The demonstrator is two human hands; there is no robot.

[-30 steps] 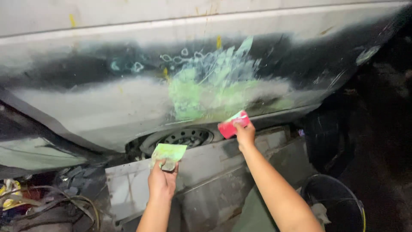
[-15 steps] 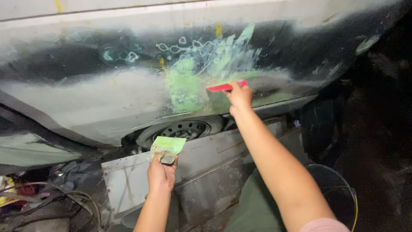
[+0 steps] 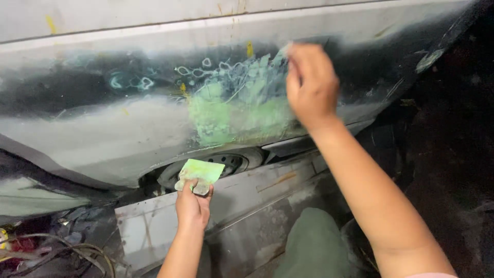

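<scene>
We are gripping a small flat board (image 3: 201,172) in our left hand (image 3: 193,206), fingers clenched around its near edge, and its upper face is smeared with pale green filler. A grey lump of the same paste is clinging just under the board at our fingertips. We are holding it low, in front of the gap beneath the car body panel (image 3: 103,139), where part of a wheel (image 3: 226,162) is showing in the shadow.

Our right hand (image 3: 310,85) is pressing up against the panel, blurred by motion, at the upper right edge of the green filler patch (image 3: 231,116). The fingers are curling as if around something thin, but we cannot tell what, if anything, is clamped in them, since the back of the hand is hiding it.

The filler patch is spreading across the middle of the panel, bright green below and paler, streaked toward the top. Around it, small chalk-like rings (image 3: 206,64) are marking the dark sanded band. Below the panel a grey metal sheet (image 3: 247,201) is lying tilted, and tangled cables (image 3: 56,255) are lying at the lower left. Our knee, in green cloth (image 3: 314,247), is showing between our arms.
</scene>
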